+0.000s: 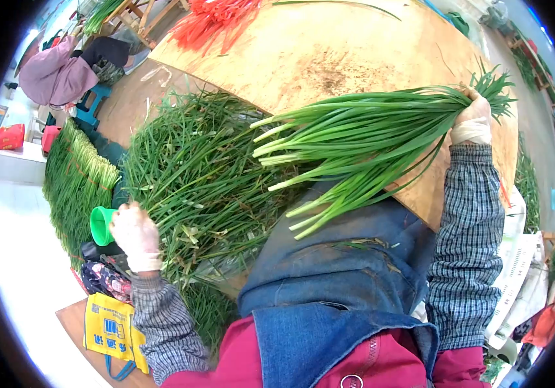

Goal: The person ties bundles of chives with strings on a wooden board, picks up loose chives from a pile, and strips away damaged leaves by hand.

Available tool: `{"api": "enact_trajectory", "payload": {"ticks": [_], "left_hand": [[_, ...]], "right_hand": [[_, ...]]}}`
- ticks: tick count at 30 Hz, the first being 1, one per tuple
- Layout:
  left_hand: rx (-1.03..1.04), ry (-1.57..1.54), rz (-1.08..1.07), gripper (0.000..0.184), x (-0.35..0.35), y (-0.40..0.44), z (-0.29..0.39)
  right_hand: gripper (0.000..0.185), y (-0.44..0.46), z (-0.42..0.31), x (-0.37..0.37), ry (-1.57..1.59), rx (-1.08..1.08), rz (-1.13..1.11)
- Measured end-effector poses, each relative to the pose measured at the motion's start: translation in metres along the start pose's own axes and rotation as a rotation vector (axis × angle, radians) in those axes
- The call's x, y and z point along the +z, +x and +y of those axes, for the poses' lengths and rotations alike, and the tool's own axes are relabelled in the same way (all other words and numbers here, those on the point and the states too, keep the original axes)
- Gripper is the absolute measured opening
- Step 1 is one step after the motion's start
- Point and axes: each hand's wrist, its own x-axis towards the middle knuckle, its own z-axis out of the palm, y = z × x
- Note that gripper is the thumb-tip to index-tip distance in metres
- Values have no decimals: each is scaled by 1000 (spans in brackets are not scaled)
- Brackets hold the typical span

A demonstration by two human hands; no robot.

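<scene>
My right hand is closed round the leafy tip end of a bunch of green chives. The bunch spreads leftward over the wooden board and my lap, its pale stem ends pointing left. My left hand, in a pale glove, is beside a green cup at the left edge of a big heap of loose chives. Its fingers are curled, and whether they hold anything is too unclear to tell.
Red strips lie on the wooden board at the top. Bundled chives stand at the left, near a yellow bag. Another person sits bent over at the upper left by a blue stool.
</scene>
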Motion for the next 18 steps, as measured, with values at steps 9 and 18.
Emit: {"api": "enact_trajectory", "payload": {"ticks": [9, 18], "left_hand": [[495, -873, 164, 24, -82, 25, 173], [110, -1781, -524, 14, -84, 31, 167]], "right_hand": [[19, 16, 11, 3, 770, 281, 81], [19, -2, -5, 9, 797, 297, 76]]}}
